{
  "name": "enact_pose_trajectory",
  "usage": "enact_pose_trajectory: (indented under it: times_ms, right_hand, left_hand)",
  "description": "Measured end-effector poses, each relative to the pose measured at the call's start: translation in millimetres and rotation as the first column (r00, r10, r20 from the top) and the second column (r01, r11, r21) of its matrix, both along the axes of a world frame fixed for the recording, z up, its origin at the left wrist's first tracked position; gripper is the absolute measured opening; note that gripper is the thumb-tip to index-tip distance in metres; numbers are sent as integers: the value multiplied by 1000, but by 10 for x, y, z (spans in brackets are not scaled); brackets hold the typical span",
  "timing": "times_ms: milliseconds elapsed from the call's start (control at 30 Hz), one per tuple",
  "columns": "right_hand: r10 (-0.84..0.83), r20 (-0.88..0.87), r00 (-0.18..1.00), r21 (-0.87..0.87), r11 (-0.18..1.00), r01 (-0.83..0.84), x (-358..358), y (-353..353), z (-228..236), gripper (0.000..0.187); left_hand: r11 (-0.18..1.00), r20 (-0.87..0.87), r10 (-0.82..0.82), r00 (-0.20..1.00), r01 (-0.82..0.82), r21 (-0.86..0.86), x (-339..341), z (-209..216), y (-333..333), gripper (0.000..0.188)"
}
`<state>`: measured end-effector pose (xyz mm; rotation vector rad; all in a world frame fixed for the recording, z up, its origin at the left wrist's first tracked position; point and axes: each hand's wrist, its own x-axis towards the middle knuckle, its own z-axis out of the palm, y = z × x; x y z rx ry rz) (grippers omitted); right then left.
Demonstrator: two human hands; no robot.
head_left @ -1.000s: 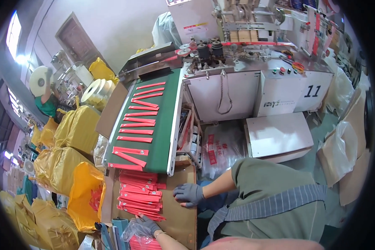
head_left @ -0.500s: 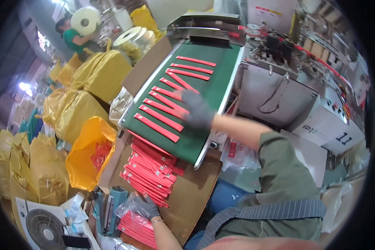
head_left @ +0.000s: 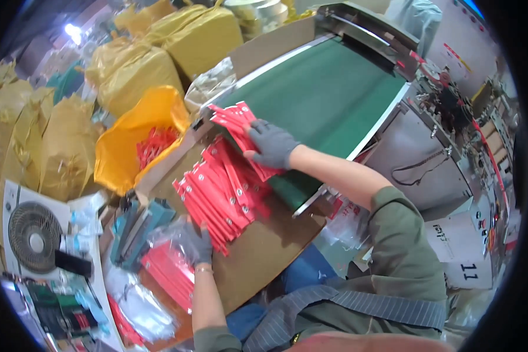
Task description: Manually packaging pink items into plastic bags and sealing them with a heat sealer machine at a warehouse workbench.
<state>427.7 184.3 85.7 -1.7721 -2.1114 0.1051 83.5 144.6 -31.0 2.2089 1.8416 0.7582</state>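
Observation:
My right hand (head_left: 274, 145), in a grey glove, is closed around a bundle of narrow red packets (head_left: 234, 122) at the low end of the green conveyor belt (head_left: 311, 100). Just below lies a loose pile of the same red packets (head_left: 208, 196), on a brown cardboard surface (head_left: 249, 258). My left hand (head_left: 200, 245), also gloved in grey, is beside the pile's near end, its fingers closed on the edge of a clear plastic bag (head_left: 171, 242). More red packets (head_left: 169, 273) lie in and under this bag.
A teal clamp-like device (head_left: 136, 229) and clear plastic bags (head_left: 138, 308) are at the left. An orange sack (head_left: 114, 158) holds red scraps. Beyond are yellow wrapped bundles (head_left: 132, 70) and a fan (head_left: 35, 242). Machinery (head_left: 419, 158) stands at the right.
The red packets spread across the belt are gone from it. My right hand has come down toward the pile and now grips a bundle. The view has swung right.

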Motion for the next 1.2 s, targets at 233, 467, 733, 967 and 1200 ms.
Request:
enact_pose_trajectory:
  times_ms: [233,467,733,967,1200]
  right_hand:
    - [-205,34,978,66,977,202,-1384,292,-463,82]
    - [-338,-352,872,-489,861,137,-1450,461,-686,95]
    - [-515,-857,12,-439,718,-541,-2267,-192,-564,68]
    - [125,-990,-71,137,686,-715,-2116,-789,393,107]
    - [-58,-998,32,-66,838,-542,-2385,-1463,494,89]
  left_hand:
    - [992,105,118,988,-113,-49,158,-319,367,62]
    - [971,113,-109,988,130,-199,358,429,313,58]
    - [883,926,375,-42,319,-344,-141,698,41,58]
    - [916,891,-146,431,398,-42,-586,1343,-679,75]
    - [875,781,-165,602,455,-165,-522,1249,-1143,69]
